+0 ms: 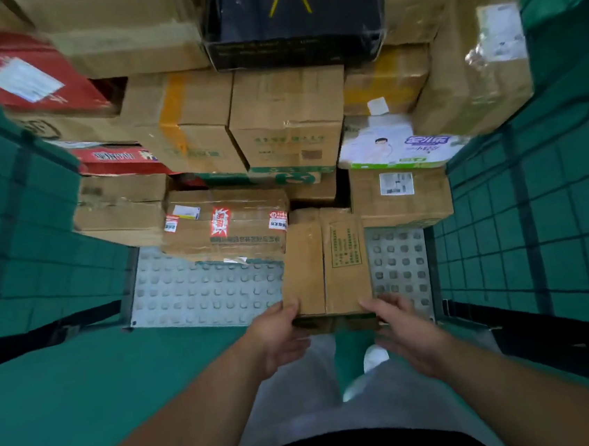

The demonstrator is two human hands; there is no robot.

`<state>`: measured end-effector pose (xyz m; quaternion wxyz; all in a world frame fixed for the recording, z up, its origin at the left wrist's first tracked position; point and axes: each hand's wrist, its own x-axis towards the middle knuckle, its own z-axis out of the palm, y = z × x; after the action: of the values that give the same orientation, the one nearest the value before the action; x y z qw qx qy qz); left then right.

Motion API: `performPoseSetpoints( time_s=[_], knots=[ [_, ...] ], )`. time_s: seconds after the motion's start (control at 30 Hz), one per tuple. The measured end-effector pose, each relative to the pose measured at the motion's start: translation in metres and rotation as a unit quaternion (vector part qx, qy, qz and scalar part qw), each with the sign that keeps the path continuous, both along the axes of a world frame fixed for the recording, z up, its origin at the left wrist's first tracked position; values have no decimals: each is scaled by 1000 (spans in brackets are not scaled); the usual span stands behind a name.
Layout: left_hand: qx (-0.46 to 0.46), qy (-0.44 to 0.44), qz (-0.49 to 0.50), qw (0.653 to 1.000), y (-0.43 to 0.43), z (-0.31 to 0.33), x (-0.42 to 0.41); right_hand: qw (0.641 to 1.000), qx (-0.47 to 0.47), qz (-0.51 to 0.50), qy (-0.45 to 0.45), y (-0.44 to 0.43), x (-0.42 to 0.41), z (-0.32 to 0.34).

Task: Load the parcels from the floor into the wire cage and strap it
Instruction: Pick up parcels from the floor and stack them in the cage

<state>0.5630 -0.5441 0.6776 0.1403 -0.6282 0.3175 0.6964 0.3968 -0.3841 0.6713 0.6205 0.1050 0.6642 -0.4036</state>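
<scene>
Gripping carton [326, 266], left hand [279, 333], right hand [402, 331]

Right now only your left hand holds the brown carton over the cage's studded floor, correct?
No: the head view shows both the left hand and the right hand holding the brown carton over the cage's studded floor.

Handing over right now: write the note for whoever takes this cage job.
Left hand and right hand: each grips a near corner of the long cardboard box.
Box: in the wire cage, over its studded floor plate, near end overhanging the edge, far end at the parcel stack.
Done: stack fills the cage's back.
Left: seat this box, load any remaining parcels, fasten the black strap at the left side.
</scene>
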Motion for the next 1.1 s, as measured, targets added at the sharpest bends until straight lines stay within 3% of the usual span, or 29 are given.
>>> performPoseSetpoints(
  time_s=[0.33,0.5,0.63,0.8,1.0,1.1],
  knots=[
    [-44,-15,13,999,-82,-128,-75,998,60,10,30,-98,-29,-130],
    [-59,-39,89,994,-102,-203,-109,991,28,100,79,-123,-66,-208],
    [-106,-98,106,984,-99,-254,-114,978,64,142,139,-138,-74,-258],
    [-17,-162,223,961,-88,-266,-108,965,68,133,214,-131,-57,-275],
    [-37,-113,261,958,-92,-260,-106,965,28,113,237,-135,-60,-260],
    [-67,-81,279,955,-97,-259,-113,977,28,99,189,-155,-79,-268]
  ],
)
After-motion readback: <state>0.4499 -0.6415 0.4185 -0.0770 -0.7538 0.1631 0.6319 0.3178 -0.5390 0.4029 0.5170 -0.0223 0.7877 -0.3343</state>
